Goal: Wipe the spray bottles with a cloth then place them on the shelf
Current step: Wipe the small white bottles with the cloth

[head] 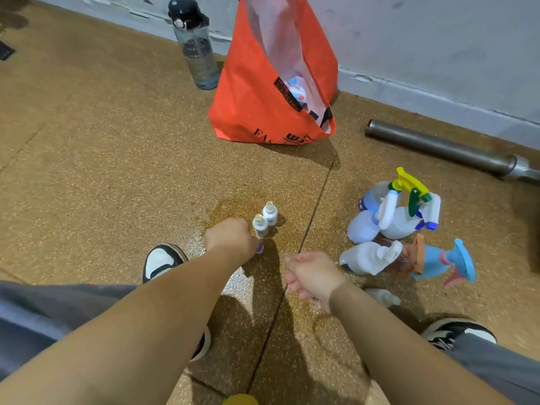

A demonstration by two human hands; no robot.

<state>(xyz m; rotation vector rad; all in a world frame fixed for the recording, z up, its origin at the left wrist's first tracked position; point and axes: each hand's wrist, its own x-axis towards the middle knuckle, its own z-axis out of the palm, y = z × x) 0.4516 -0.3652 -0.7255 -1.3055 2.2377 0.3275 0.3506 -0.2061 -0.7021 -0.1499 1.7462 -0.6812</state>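
the orange bag [257,92] standing on the floor by the wall is showing black print near its bottom edge, cut off by a fold: "fa" and part of a logo. a small black tag [287,93] at its opening is reading "home collection". nothing else is legible.

We are looking down at a speckled cork-brown floor [102,147]. Two small white bottles [265,219] are standing side by side just beyond our left hand [230,239]. Right of them, a cluster of plastic spray bottles [400,229] is lying and leaning together, just beyond our right hand [312,276]. Farther back, an orange fabric bag [257,92] is sitting against the grey wall [438,39], a clear grey water bottle [195,45] is standing to its left, and a grey metal bar [438,147] is lying to its right.
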